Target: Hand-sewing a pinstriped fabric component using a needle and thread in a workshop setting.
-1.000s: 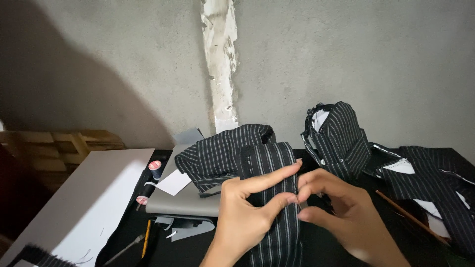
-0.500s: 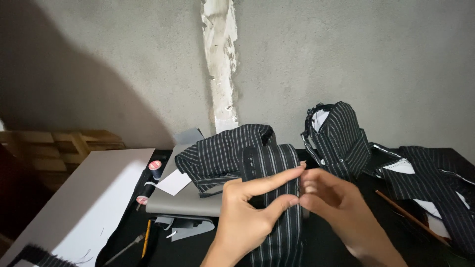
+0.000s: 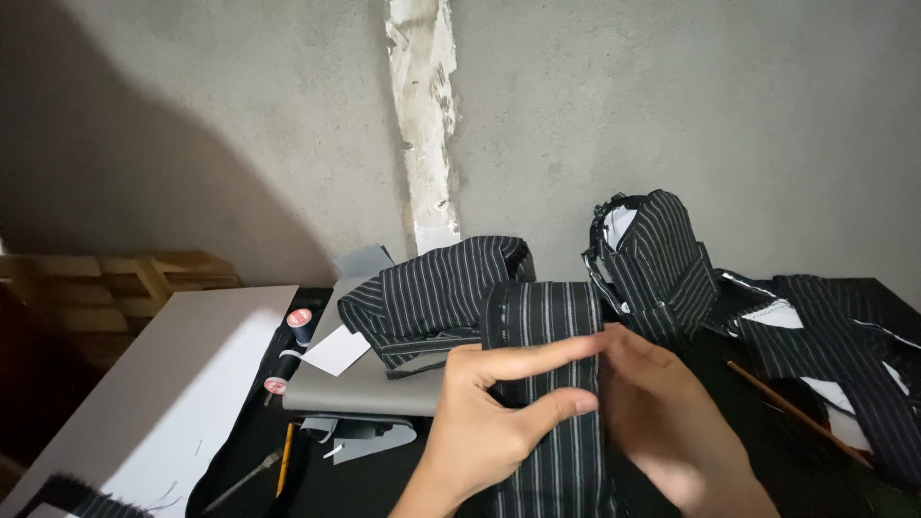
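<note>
The left hand [image 3: 480,422] is pinching a black pinstriped fabric strip [image 3: 547,384]: the index finger is lying across the strip's front and the thumb is pressing against it from below. The right hand [image 3: 672,422] is resting against the strip's right edge; it is blurred, so whether its fingers [image 3: 628,350] are pinching the strip or only touching it cannot be told. The strip is running upright between both hands, above the dark surface [image 3: 365,480]. Just beyond the fingers, a folded pinstriped piece [image 3: 432,293] is lying on a grey board [image 3: 360,388]. Up and to the right of the fingers, a bundled pinstriped piece [image 3: 662,259] is standing. Well to the left of the fingers, two thread spools [image 3: 293,350] are sitting beside a white sheet [image 3: 153,403].
</note>
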